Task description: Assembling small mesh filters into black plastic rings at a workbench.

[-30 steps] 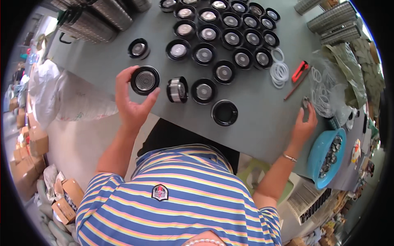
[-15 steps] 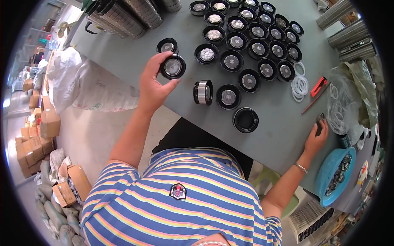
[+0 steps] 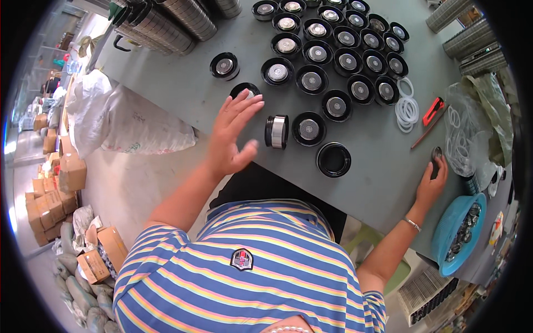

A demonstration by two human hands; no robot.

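Observation:
My left hand (image 3: 229,139) is open over the table's near edge, fingers stretched and thumb apart. Just past its fingertips sits a black round lid (image 3: 240,89) with a metal centre, partly hidden by the fingers. Another such lid (image 3: 224,66) rests farther back. To the right of the hand, a lid with a silver band (image 3: 277,132) stands on its side, and close to it are an upright lid (image 3: 308,129) and a hollow black ring-shaped piece (image 3: 333,160). At the table's right side my right hand (image 3: 432,182) has its fingers closed on a small dark round disc (image 3: 436,152).
Several black lids (image 3: 347,61) stand in rows across the back. White rubber rings (image 3: 407,114), a red utility knife (image 3: 433,111), a thin brown rod (image 3: 423,136) and a clear bag of rings (image 3: 462,139) lie at right. A blue basket (image 3: 441,236) holds metal discs. Steel stacks (image 3: 152,28) stand back left.
My left hand has set its lid down on the table, let go, and come nearer and to the right with fingers opened. The right hand stays about where it was, with the disc.

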